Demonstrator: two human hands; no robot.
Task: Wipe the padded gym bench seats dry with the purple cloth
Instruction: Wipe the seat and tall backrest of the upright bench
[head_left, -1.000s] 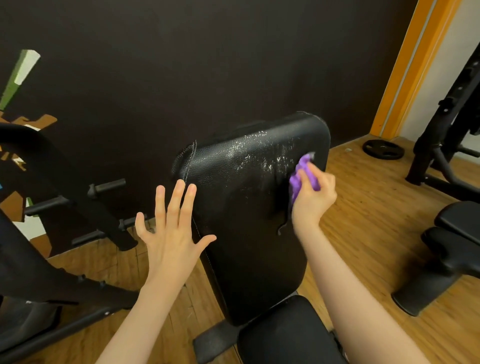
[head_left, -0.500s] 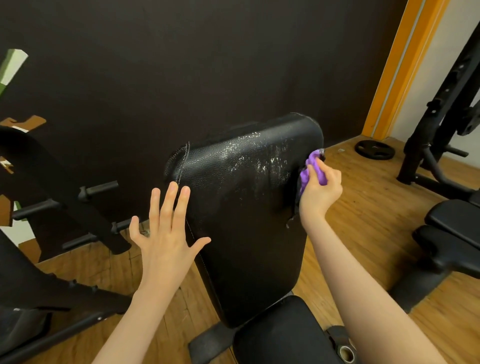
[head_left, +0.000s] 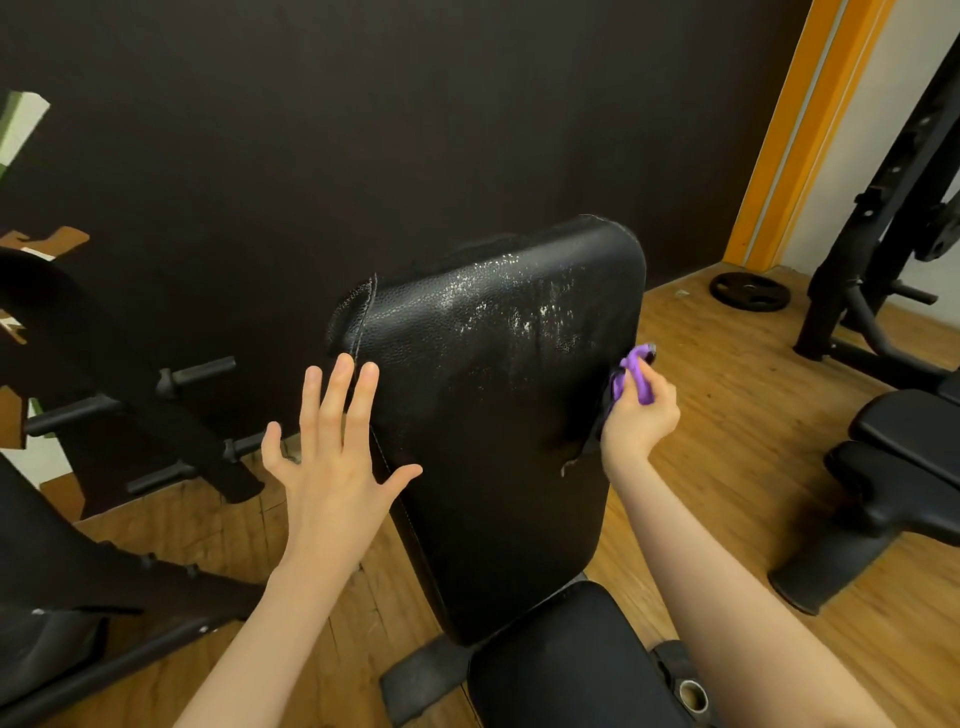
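Observation:
A black padded back pad (head_left: 493, 415) of a gym bench stands tilted upright in front of me, with shiny wet streaks across its upper part. Its black seat pad (head_left: 566, 654) lies below, near the bottom edge of the view. My right hand (head_left: 641, 418) is closed around a bunched purple cloth (head_left: 636, 376) and holds it against the pad's right edge. My left hand (head_left: 332, 462) is spread with fingers apart at the pad's left edge, holding nothing.
A dark wall stands right behind the bench. A black rack with pegs (head_left: 130, 410) is on the left. Another black bench (head_left: 904, 467) and a rack frame (head_left: 883, 249) are on the right, with a weight plate (head_left: 749, 292) on the wooden floor.
My right hand has slid the purple cloth rightward across the back pad to its right edge. My left hand has stayed spread beside the pad's left edge.

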